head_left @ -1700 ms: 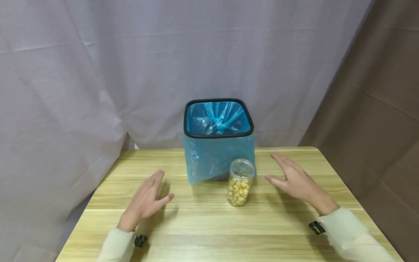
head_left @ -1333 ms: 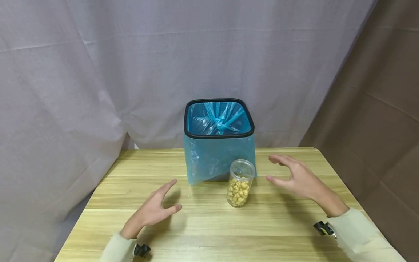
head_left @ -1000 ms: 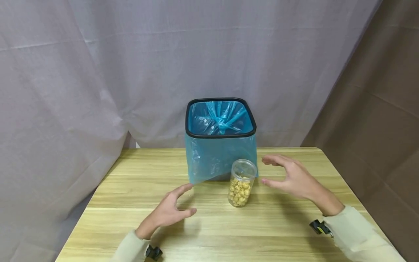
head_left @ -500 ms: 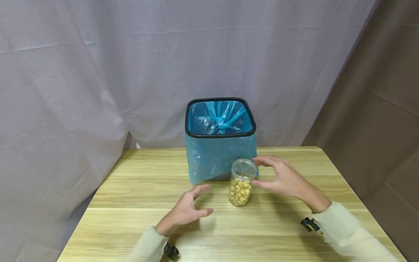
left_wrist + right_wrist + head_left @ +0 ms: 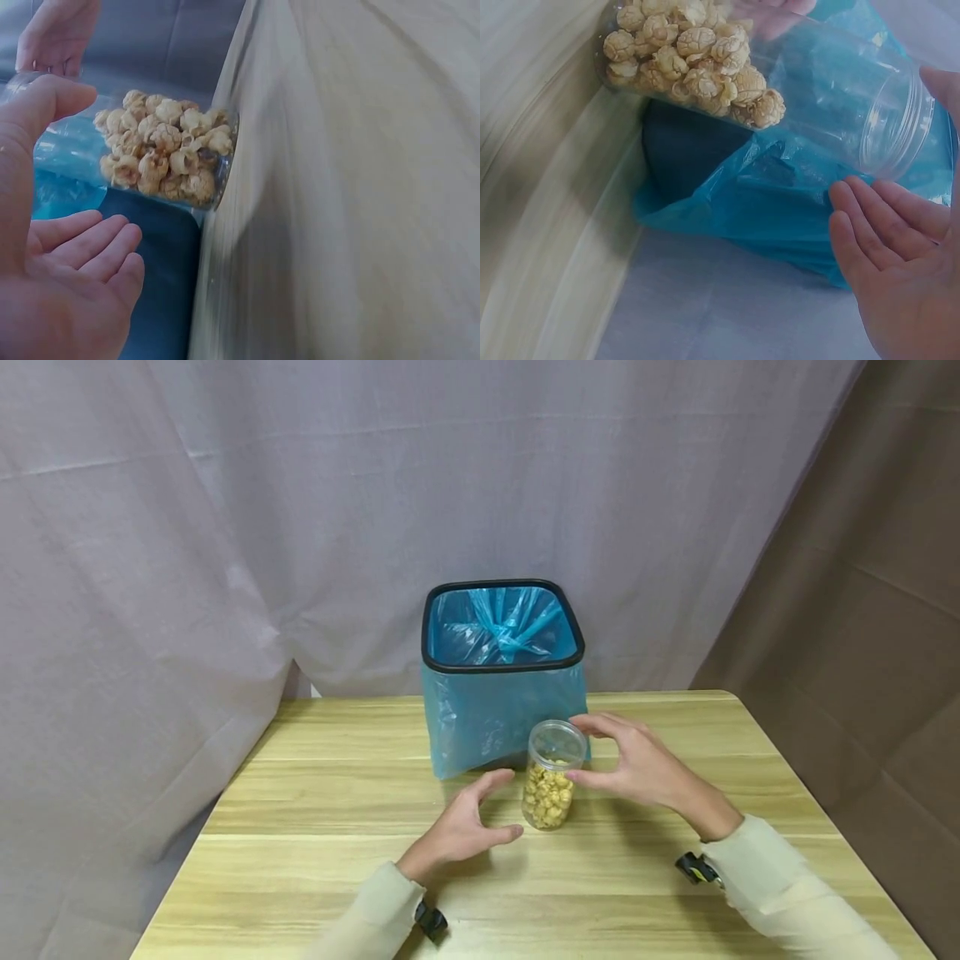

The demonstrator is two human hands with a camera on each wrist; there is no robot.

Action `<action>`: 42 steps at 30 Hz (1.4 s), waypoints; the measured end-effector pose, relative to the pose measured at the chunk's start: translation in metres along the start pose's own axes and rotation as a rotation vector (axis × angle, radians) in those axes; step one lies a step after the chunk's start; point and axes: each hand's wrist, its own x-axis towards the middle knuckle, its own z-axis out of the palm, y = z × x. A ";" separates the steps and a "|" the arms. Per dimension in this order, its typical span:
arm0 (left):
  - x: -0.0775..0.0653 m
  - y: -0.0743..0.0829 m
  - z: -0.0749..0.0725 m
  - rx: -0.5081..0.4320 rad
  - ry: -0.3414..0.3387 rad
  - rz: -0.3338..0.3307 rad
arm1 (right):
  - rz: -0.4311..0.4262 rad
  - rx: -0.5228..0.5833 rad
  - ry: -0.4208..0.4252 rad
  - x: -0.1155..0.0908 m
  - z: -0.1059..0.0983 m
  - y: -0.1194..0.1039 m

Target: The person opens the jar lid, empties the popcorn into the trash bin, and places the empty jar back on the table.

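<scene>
A clear plastic jar (image 5: pixel 557 745), about half full of yellow popcorn (image 5: pixel 547 797), stands upright on the table in front of the bin. My right hand (image 5: pixel 633 768) is at its upper right, thumb and fingers spread beside the rim; the right wrist view has the fingertips (image 5: pixel 855 191) just by the rim, and firm contact is not clear. To the jar's lower left, my left hand (image 5: pixel 461 828) has thumb and fingers parted towards it, with a small gap. In the left wrist view the popcorn (image 5: pixel 165 142) shows beyond the left hand (image 5: pixel 67 285).
Behind the jar stands a bin lined with a blue plastic bag (image 5: pixel 487 718), held by a black rim (image 5: pixel 502 668). The wooden table (image 5: pixel 322 777) reaches back to a grey curtain (image 5: pixel 375 510); a brown curtain (image 5: pixel 862 635) hangs along its right side.
My left hand has moved right and slightly up to the jar's left side. My right hand has come left to the jar's rim. The jar and bin stay in place.
</scene>
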 end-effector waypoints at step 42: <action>0.059 0.009 0.037 -0.116 0.122 0.110 | -0.088 -0.002 -0.001 0.014 0.012 -0.012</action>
